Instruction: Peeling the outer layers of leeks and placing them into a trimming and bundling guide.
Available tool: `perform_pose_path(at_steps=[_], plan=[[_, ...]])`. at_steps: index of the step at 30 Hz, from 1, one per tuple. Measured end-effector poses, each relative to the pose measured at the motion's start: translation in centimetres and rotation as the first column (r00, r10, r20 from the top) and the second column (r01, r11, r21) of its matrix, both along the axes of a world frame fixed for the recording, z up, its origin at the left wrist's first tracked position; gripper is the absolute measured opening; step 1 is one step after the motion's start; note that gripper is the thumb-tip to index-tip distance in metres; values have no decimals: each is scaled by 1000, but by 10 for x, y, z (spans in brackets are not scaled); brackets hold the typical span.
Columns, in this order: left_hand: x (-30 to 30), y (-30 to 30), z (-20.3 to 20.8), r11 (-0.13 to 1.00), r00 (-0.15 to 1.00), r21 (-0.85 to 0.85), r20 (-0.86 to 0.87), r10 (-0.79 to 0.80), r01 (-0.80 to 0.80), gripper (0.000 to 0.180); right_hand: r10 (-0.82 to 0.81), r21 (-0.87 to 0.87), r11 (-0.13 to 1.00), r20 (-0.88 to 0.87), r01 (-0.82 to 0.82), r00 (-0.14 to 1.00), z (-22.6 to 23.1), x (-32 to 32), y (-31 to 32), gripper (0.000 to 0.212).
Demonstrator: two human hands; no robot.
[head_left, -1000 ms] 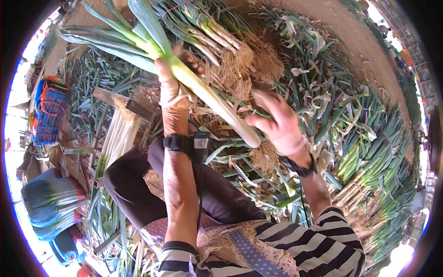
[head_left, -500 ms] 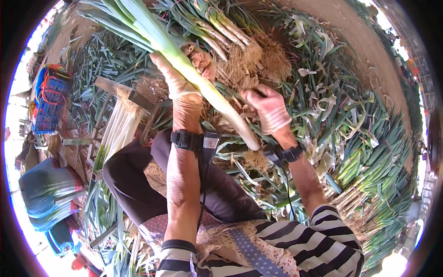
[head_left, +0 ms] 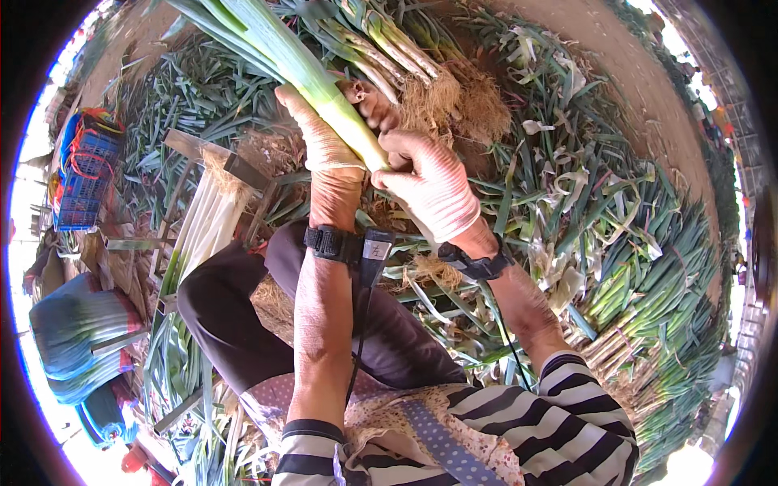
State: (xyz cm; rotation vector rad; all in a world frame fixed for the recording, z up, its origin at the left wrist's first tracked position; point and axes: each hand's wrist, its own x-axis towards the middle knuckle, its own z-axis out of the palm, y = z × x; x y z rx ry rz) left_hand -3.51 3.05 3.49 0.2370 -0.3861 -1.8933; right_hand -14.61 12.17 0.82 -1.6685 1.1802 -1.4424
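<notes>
"Green leek [head_left: 328, 101]: where does it lie?"
"Through the left hand [head_left: 326, 150], curled round it; leaves [head_left: 263, 36] point between ten and eleven o'clock."
"Right hand [head_left: 433, 185]?"
"At the left's four o'clock, thumb and fingers bent around the stem [head_left: 366, 147]."

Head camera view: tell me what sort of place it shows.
Probably a working yard or market where leeks are handled in bulk: it shows bunches of green-and-white leeks with stringy brown roots, a wide heap of dark-green leaves, and brown dirt ground.
</notes>
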Motion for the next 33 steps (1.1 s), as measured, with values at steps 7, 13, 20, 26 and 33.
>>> perform_pose_path(at_steps=[7, 13, 20, 26, 33], plan=[[24, -11, 2, 991, 998, -132, -39, -38, 33, 81, 107, 247, 871, 748, -424, 655, 9, -55, 60, 36], [31, -19, -3, 975, 991, -218, -123, -59, 31, 80, 261, 765, 563, -523, 312, 811, -71, -113, 172, 39], [40, -11, -7, 977, 990, -208, -121, -73, 47, 79, -275, -30, 934, -700, 357, 659, -8, -90, 137, 59], [28, -5, -14, 980, 988, -182, -117, -104, 82, 78, -9, -21, 1000, -867, -18, 498, 28, -22, 42, 51], [42, 0, -17, 986, 988, -147, -119, -101, 83, 77, 133, 247, 969, -518, -1, 845, -37, -70, 136, 16]])
